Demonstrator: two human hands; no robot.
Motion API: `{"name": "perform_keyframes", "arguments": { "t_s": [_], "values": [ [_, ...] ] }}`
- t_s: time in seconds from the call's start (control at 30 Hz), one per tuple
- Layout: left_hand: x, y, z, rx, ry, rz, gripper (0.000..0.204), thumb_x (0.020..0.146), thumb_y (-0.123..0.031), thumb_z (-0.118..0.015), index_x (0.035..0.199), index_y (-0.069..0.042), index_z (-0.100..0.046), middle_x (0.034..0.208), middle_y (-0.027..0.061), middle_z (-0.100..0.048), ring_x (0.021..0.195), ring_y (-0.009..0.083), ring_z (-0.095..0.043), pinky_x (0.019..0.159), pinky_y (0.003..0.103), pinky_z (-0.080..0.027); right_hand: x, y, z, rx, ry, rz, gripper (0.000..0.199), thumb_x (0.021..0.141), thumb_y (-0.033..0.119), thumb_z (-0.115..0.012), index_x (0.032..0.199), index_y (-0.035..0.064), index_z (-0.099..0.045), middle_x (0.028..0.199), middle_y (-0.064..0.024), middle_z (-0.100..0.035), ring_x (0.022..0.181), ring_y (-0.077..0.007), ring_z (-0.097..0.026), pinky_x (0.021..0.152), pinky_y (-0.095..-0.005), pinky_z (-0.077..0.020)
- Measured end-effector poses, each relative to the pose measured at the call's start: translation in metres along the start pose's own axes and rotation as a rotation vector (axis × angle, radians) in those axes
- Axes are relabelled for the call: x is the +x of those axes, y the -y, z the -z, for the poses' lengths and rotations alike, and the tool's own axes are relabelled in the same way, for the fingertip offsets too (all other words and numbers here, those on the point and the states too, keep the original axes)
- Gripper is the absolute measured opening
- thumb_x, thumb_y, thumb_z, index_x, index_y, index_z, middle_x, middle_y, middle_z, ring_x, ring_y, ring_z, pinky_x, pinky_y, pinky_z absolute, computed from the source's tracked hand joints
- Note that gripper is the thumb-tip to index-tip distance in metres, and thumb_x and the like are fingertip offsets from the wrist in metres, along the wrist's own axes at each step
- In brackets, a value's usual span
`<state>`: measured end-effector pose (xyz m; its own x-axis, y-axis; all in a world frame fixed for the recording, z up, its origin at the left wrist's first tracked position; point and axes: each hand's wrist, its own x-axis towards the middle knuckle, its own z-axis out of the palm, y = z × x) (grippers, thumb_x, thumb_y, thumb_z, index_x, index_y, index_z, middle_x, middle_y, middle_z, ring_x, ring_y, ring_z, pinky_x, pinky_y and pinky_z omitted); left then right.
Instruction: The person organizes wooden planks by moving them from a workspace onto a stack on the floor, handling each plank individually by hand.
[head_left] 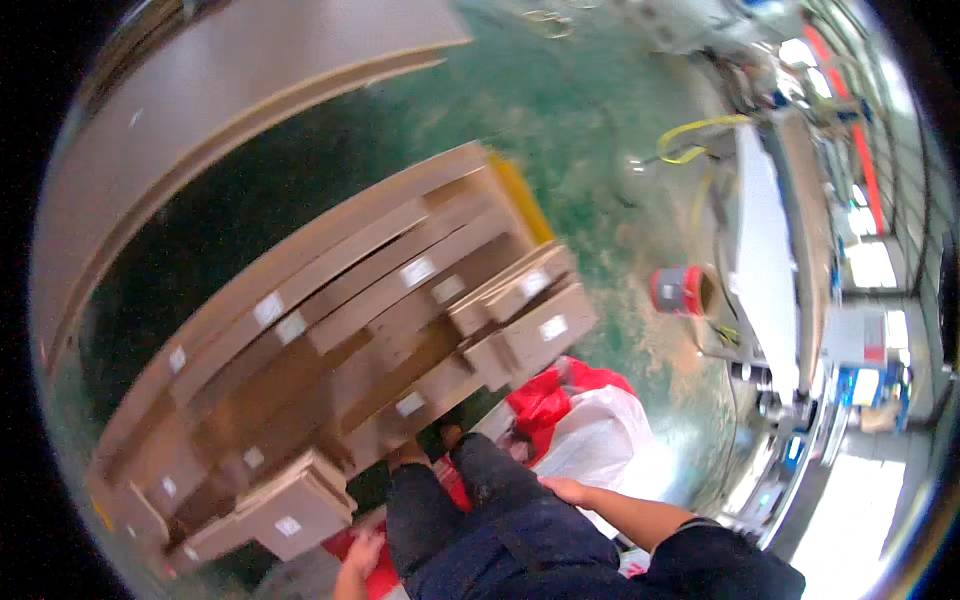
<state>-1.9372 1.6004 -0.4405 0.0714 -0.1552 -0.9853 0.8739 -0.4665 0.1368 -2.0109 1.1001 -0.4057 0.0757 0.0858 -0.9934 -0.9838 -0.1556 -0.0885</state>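
Note:
My left hand (364,552) hangs at the lower edge beside red plastic sheeting (385,575). It is blurred, and whether it grips the sheeting does not show. My right hand (566,490) lies by my right thigh, its fingers stretched toward the dark shorts and nothing seen in them. Beyond that hand a crumpled red and white plastic bag (590,410) spreads on the floor. In front of my legs stands a long pallet-like stack of brown boards (270,410), several with white labels (553,327).
Large flat panels (270,70) lie at the far left. A red and black drum-shaped container (678,290) stands on the green floor (600,120) to the right. Past it are a long white-topped bench (765,270) and a yellow hose (690,135). A yellow edge (522,200) borders the stack's far end.

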Motion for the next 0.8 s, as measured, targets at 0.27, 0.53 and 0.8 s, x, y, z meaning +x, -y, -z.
{"name": "perform_keyframes", "arguments": {
  "t_s": [0.27, 0.53, 0.8],
  "values": [
    [0.061, -0.065, -0.068, 0.626, -0.111, -0.260, 0.025, 0.092, -0.020, -0.053, 0.097, 0.003, -0.060, 0.098, 0.0155, -0.064, 0.092, 0.0232, -0.061, 0.080, 0.037, -0.049, -0.050, -0.046, 0.053, -0.137, -0.165, 0.092, 0.052, 0.088, 0.051, -0.053, 0.121, 0.0118, -0.061, 0.101, -0.0096, -0.065, 0.090, -0.0220, -0.062, 0.066, -0.0411, -0.0528],
    [0.005, -0.194, -0.083, 0.717, -0.161, -0.436, 0.026, 0.091, -0.021, -0.054, 0.097, 0.003, -0.060, 0.095, 0.0156, -0.064, 0.089, 0.0222, -0.061, 0.077, 0.037, -0.050, -0.079, 0.000, 0.069, 0.127, -0.433, 0.439, 0.043, 0.086, 0.038, -0.061, 0.109, 0.0024, -0.064, 0.088, -0.0111, -0.065, 0.075, -0.0200, -0.062, 0.056, -0.0378, -0.0497],
    [0.017, -0.227, -0.047, 0.788, -0.232, -0.346, 0.027, 0.091, -0.023, -0.055, 0.097, 0.003, -0.060, 0.093, 0.0156, -0.065, 0.085, 0.0213, -0.062, 0.074, 0.037, -0.051, -0.024, -0.154, 0.035, -0.041, -0.817, 0.665, 0.037, 0.083, 0.040, -0.060, 0.088, 0.0042, -0.068, 0.069, -0.0075, -0.064, 0.060, -0.0241, -0.061, 0.055, -0.0372, -0.0503]
  ]
}}
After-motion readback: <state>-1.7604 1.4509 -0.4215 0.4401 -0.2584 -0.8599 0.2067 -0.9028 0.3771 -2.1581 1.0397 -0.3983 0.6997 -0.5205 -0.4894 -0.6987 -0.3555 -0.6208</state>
